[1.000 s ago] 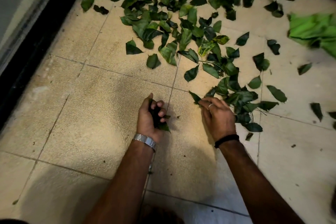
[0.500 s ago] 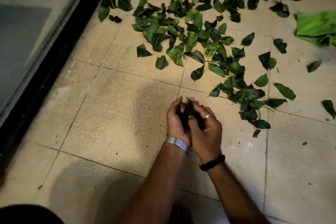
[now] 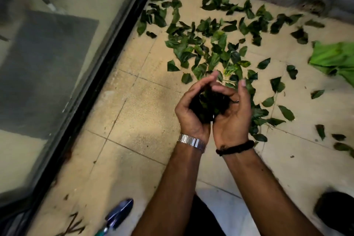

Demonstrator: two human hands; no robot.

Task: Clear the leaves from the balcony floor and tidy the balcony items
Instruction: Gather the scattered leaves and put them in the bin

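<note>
**Cupped hands cradle a clump of leaves**

The left hand [image 3: 191,109] and right hand [image 3: 231,117] curl together around a dark bunch of leaves [image 3: 208,104], its centre lost in shadow. Scattered leaves [image 3: 206,48] cover the tiled floor [image 3: 134,113] beyond. A green cloth [image 3: 335,59] is cut off at right; a blurred trowel [image 3: 118,214] lies bottom left.

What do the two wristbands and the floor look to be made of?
Left wristband: seemingly polished metal, silvery links catching glare. Right wristband: matte black, perhaps braided cord or fabric; too blurred to be sure. Floor: beige speckled tiles, probably stone or ceramic, with visible joints.
</note>
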